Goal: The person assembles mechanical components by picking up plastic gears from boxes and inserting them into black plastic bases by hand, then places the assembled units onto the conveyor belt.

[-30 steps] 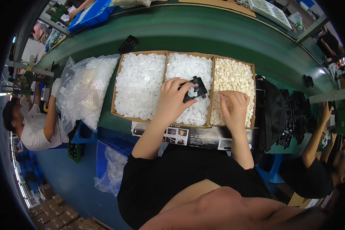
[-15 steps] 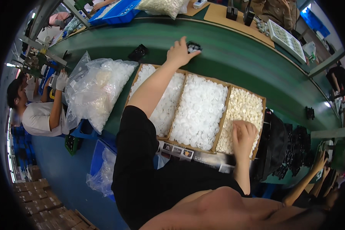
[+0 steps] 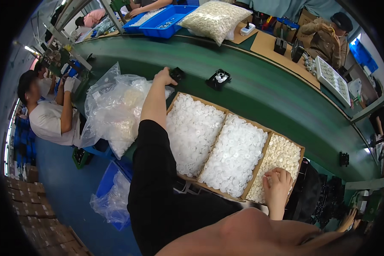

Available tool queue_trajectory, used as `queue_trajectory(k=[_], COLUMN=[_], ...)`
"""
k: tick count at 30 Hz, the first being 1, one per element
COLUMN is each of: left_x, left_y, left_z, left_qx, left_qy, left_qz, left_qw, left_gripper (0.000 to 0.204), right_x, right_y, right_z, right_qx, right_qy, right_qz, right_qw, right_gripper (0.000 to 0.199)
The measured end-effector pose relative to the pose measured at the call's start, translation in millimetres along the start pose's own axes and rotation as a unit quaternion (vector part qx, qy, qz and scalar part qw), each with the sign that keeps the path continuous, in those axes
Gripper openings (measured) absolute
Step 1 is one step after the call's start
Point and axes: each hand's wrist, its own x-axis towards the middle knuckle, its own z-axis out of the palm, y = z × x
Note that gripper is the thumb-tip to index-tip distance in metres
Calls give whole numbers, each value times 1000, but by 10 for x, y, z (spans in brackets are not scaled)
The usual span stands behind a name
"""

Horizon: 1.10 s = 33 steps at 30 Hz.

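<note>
My left hand (image 3: pixel 163 77) is stretched far out over the green conveyor belt (image 3: pixel 260 91). Its fingers are on a small black part (image 3: pixel 177 74) that lies on the belt. A second black part with a white piece in it (image 3: pixel 219 79) lies just to the right, apart from the hand. My right hand (image 3: pixel 277 182) is near my body, fingers curled down into the cream pieces (image 3: pixel 281 155) in the right compartment of a cardboard box (image 3: pixel 226 117). The box's other two compartments hold white round pieces (image 3: pixel 194 130).
A big clear bag of white pieces (image 3: pixel 115 106) lies left of my arm. A person in a white shirt (image 3: pixel 51 117) works at the left. Across the belt are blue trays (image 3: pixel 166 17), a full bag (image 3: pixel 215 17) and another person (image 3: pixel 326 36). Black parts (image 3: pixel 328 192) are stacked at the right.
My left hand carried the black part from above the box out to the belt and has shifted a little left along it. My right hand stayed in the cream compartment.
</note>
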Motion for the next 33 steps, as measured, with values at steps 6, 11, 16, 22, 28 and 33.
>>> queue_trajectory(k=[6,11,16,22,28,33], left_x=[-684,-2141,-3367,-3599,-3596,-3618], left_y=[731,1499,1555,1444,1403,1402], left_z=[-247,-699,-352,283,356,362], left_qx=[-62,-281,-272,-237,-252,-259], left_qy=[178,56,-32,8,4,7], left_qz=[138,389,507,499,508,504], left_qw=[972,875,817,833,824,824], left_gripper=[71,66,72,70,68,67], right_x=[-23,-13,156,281,272,237], right_y=[-19,122,89,-166,-364,-350], right_z=[-78,-98,-68,67,227,326], right_qx=[-38,-11,39,138,161,174], right_qy=[25,59,101,113,89,60], right_qz=[-47,-40,-42,-73,-84,-122], right_qw=[998,997,993,981,979,975], right_gripper=[12,9,9,13,13,12])
